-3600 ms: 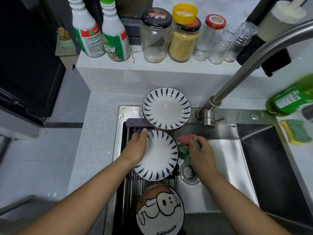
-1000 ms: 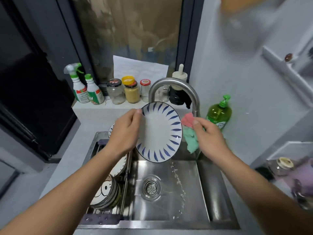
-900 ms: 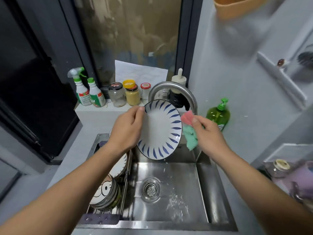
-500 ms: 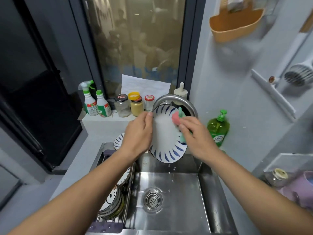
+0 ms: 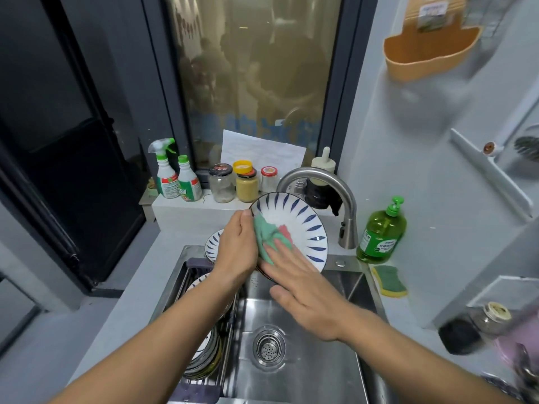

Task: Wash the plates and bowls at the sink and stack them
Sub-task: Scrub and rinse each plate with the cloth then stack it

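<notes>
One plate (image 5: 303,228) is clamped at its rim by the left hand (image 5: 237,252) and scrubbed with a cloth (image 5: 269,233) pressed under the flat, spread right hand (image 5: 309,298), while more dishes (image 5: 204,354) below the left hand seemingly await washing.

Showing: two spray bottles (image 5: 164,173) (image 5: 189,182), three jars (image 5: 221,183) (image 5: 246,185) (image 5: 269,179), one soap bottle (image 5: 381,231), one sponge (image 5: 389,280), two hands (image 5: 237,249) (image 5: 309,298).

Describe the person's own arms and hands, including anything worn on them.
Both forearms are bare as far as the frame shows, with no sleeves. The left hand and right hand wear no gloves, and no rings, watch or bracelets are visible.
</notes>
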{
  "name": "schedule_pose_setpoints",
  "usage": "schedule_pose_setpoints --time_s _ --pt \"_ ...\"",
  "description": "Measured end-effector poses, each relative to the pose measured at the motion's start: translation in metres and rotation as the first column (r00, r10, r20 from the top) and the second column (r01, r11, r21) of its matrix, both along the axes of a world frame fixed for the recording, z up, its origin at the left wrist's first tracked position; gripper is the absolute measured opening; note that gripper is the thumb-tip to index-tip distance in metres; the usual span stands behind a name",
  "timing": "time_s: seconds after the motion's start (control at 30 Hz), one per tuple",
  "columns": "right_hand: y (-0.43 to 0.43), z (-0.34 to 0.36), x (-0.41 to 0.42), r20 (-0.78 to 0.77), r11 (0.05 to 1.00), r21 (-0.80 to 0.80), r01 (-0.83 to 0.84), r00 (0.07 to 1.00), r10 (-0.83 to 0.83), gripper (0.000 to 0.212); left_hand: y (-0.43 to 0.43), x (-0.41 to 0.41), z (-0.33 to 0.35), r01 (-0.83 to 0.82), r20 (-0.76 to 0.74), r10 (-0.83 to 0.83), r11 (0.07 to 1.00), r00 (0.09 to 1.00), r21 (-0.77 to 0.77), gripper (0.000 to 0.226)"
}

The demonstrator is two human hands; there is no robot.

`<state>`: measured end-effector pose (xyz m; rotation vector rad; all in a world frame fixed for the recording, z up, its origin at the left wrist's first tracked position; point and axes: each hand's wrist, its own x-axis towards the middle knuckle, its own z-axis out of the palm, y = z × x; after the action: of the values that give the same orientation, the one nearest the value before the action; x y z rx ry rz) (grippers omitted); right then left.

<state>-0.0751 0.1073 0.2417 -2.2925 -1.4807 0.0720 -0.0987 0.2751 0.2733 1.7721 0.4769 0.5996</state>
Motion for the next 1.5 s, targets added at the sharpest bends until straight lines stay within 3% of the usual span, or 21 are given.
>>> schedule_pose_setpoints --time_s 0.17,0.37,0.53,0.6,0.7,0.77,0.9,1.0,1.1,1.17,1.33,1.4,1.5 --pt "-0.034 0.007 0.032 0.293 0.956 -0.218 0.196 0.947 -0.128 0.071 0.011 -0.006 -0.008 0.016 0.01 -0.015 0.994 1.0 -0.105 0.038" --pt "0.016 0.017 -0.01 0.108 0.994 -0.091 -0.059 0.992 0.069 0.069 0.001 -0.007 -0.017 0.081 0.052 -0.069 0.959 0.996 -0.272 0.044" --pt "0.018 0.034 0.04 0.313 0.96 -0.123 0.252 0.928 -0.204 0.067 0.004 -0.006 -0.017 0.096 0.051 -0.086 0.968 0.995 -0.234 0.039" --pt "0.024 0.034 0.042 0.241 0.961 -0.062 0.27 0.938 -0.248 0.069 0.004 -0.005 -0.012 0.098 0.074 -0.085 0.975 0.994 -0.199 0.043" --pt "0.042 0.036 0.026 0.012 0.991 0.102 0.089 0.996 -0.09 0.068 0.003 0.0 -0.006 0.12 0.136 -0.094 0.972 0.986 -0.203 0.041" --pt "0.039 0.036 0.015 -0.032 0.989 0.144 -0.035 0.999 0.04 0.056 0.008 0.003 -0.002 0.08 0.14 -0.044 0.963 0.989 -0.259 0.037" --pt "-0.003 0.03 0.017 0.094 0.99 0.012 -0.144 0.985 0.142 0.047 0.034 0.009 -0.004 0.03 0.111 0.002 0.958 0.994 -0.284 0.039" --pt "-0.029 0.033 0.051 0.312 0.979 -0.2 0.03 0.949 0.035 0.056 0.036 0.006 -0.005 0.052 0.101 -0.031 0.975 0.994 -0.214 0.04" --pt "-0.033 0.033 0.069 0.44 0.932 -0.271 0.241 0.892 -0.103 0.069 0.026 0.003 -0.005 0.062 0.077 -0.055 0.994 0.995 -0.091 0.04" --pt "-0.029 0.023 0.055 0.411 0.931 -0.268 0.248 0.904 -0.122 0.072 0.024 0.003 -0.003 0.077 0.096 -0.069 0.994 0.993 -0.08 0.043" --pt "-0.002 0.014 0.001 0.041 0.985 -0.174 0.003 0.999 0.004 0.07 0.01 0.0 -0.009 0.153 0.082 -0.15 0.988 0.985 -0.029 0.042" --pt "0.015 0.022 0.009 0.097 0.986 -0.166 -0.017 0.995 0.033 0.07 0.004 0.001 -0.01 0.155 0.082 -0.147 0.983 0.986 -0.099 0.044" --pt "0.017 0.042 0.047 0.283 0.968 -0.214 0.132 0.957 -0.068 0.069 0.01 0.002 -0.008 0.156 0.082 -0.145 0.976 0.986 -0.151 0.049"
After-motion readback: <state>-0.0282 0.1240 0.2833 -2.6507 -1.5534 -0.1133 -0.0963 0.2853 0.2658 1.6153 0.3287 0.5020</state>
